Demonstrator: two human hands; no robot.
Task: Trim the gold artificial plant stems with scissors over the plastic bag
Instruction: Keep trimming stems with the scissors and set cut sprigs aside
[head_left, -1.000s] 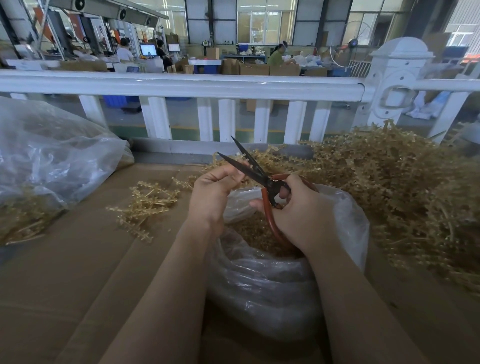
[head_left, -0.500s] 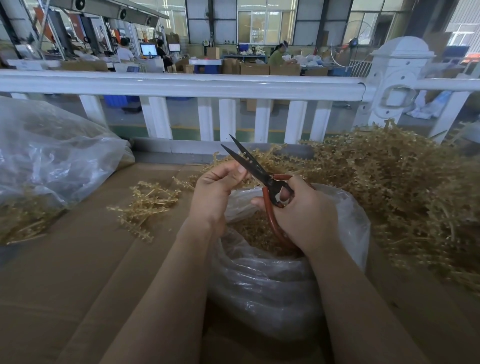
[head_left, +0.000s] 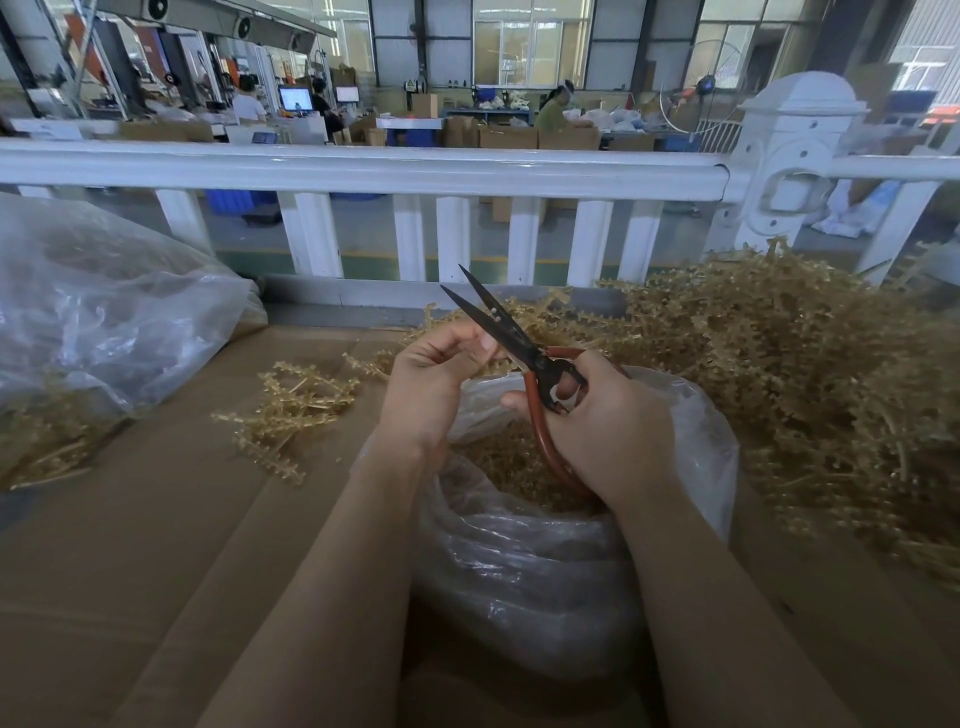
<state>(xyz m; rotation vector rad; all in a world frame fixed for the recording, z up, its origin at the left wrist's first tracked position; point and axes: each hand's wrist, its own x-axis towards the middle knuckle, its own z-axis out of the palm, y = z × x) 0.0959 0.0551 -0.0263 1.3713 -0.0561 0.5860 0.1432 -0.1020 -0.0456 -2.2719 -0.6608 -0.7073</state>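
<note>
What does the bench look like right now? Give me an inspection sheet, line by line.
Surface: brown cardboard sheets cover the bench.
Job's things: scissors, blades open; open plastic bag of gold trimmings below the hands; big gold stem pile right.
Clutter: loose gold stems left; second plastic bag far left.
Hands: right hand grips the scissors; left hand pinches a stem at the blades.
Cables: nothing seen.
Surroundings: white railing, workshop with people behind.
</note>
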